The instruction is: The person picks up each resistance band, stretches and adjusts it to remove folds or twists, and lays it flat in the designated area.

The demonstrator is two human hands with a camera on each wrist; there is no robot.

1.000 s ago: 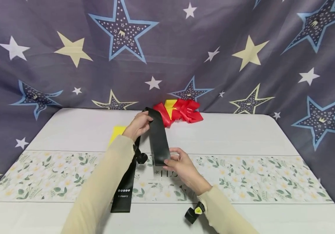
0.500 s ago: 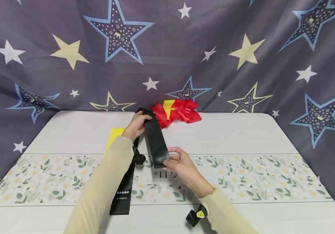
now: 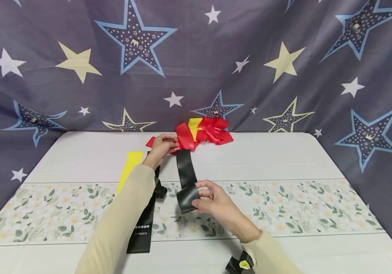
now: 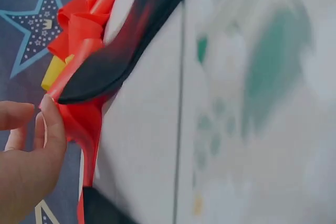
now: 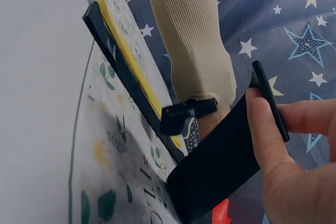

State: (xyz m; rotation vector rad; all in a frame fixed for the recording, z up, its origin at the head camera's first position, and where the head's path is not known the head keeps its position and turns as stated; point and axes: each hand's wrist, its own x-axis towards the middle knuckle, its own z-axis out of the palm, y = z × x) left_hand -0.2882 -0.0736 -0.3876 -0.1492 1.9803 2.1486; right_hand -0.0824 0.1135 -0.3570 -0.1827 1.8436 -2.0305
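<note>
Black band (image 3: 185, 165): lies leftward and away from right hand (image 3: 214, 201), long axis towards red bundle (image 3: 216, 131); near end curled over.
Right grip: thumb and fingers pinch that nearer end.
Left hand (image 3: 163, 149): beside far end, fingertips apart; contact, I can't tell.
Surfaces: glossy black, crumpled red, flat yellow strip (image 3: 129, 167).

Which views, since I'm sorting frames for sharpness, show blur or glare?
Left wrist: the large green leaf printed on the white floral cloth looks badly blurred; head: fairly sharp overall, a soft sheen on the held flat black rubbery-looking band; right wrist: no plain glare, that band nearly solid dark.
</note>
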